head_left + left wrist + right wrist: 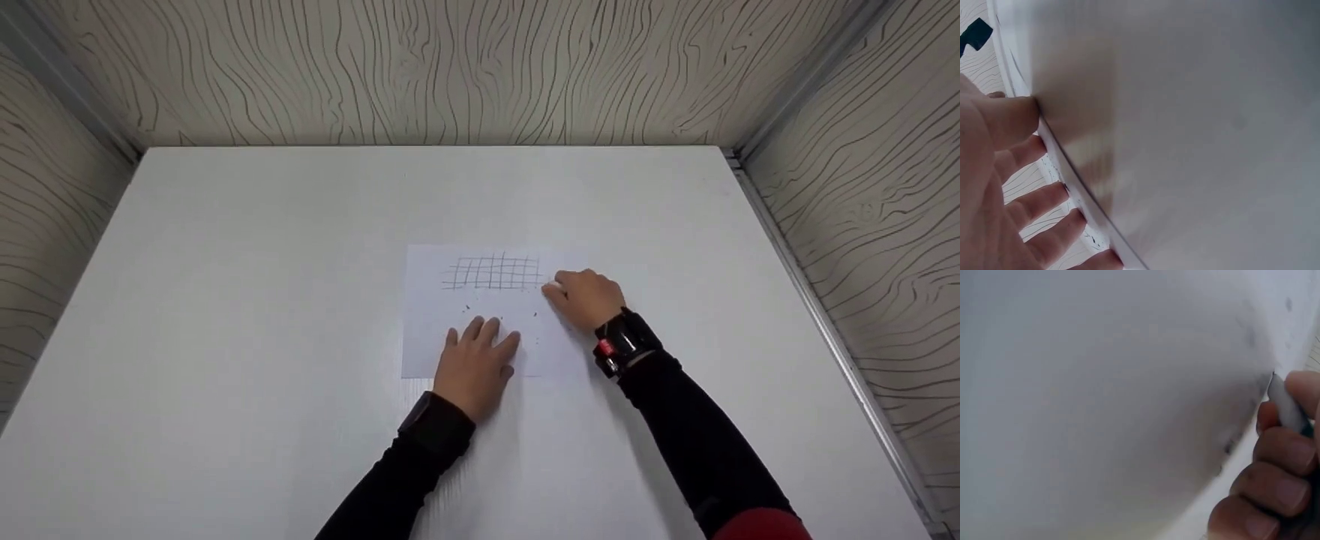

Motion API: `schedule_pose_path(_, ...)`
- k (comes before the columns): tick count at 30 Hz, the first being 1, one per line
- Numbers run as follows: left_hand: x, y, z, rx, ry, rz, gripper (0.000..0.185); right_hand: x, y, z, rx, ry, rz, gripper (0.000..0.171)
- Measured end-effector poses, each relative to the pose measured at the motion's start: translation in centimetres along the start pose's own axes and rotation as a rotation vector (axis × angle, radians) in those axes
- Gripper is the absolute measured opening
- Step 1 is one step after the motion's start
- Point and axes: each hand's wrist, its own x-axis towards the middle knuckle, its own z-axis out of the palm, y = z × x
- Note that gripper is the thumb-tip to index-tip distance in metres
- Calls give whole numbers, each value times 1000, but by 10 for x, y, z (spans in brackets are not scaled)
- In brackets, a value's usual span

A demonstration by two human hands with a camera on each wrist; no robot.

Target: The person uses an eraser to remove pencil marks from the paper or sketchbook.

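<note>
Right at the middle of the white table [225,300] lies a sheet of paper [435,315], squared up with the table's edges and bearing a pencilled grid [495,272] along its far side, with a few small dark marks below it. The left hand [476,364] rests flat on the near part of the sheet, fingers [1022,154] straight and slightly spread, pressing the paper down; it grips nothing. The right hand [587,298] sits at the sheet's right edge, just beside the grid's right end, with its fingers [1280,455] curled round a slim grey pen or pencil [1287,405]. In the right wrist view the tip seems to meet the paper, though that picture is too blurred to be sure of contact. From the head view the tool itself is hidden under the knuckles.

Both arms wear black sleeves, and a black wrist-mounted device with a red part [621,343] sits on the right wrist.

The sheet takes up only a small patch of the table. Broad bare surface runs to the left, to the right and beyond the paper toward the far edge, so the hands have free room on every side. Wood-grain patterned walls [450,67] close the table in at the back and on both sides, meeting it right along its edges, with a metal strip [825,322] down the right side.
</note>
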Motion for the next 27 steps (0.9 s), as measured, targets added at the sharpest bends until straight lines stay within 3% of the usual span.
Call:
schedule_pose_path(6, -1, -2, 0, -17, 17, -2, 43, 3, 17, -4, 5, 120, 112, 36)
schedule_pose_path(14, -8, -9, -7, -85, 16, -58, 31, 4, 10, -10, 57, 160, 20, 37)
schedule_pose_path(18, -6, -3, -8, -76, 25, -35, 37, 3, 1, -8, 48, 143, 2, 36)
schedule_pose_path(24, -2, 2, -6, -56, -74, 7, 47, 2, -6, 0, 14, 38, -24, 35)
schedule_pose_path(27, -1, 2, -8, -42, -90, 12, 46, 4, -4, 1, -18, 38, -19, 34)
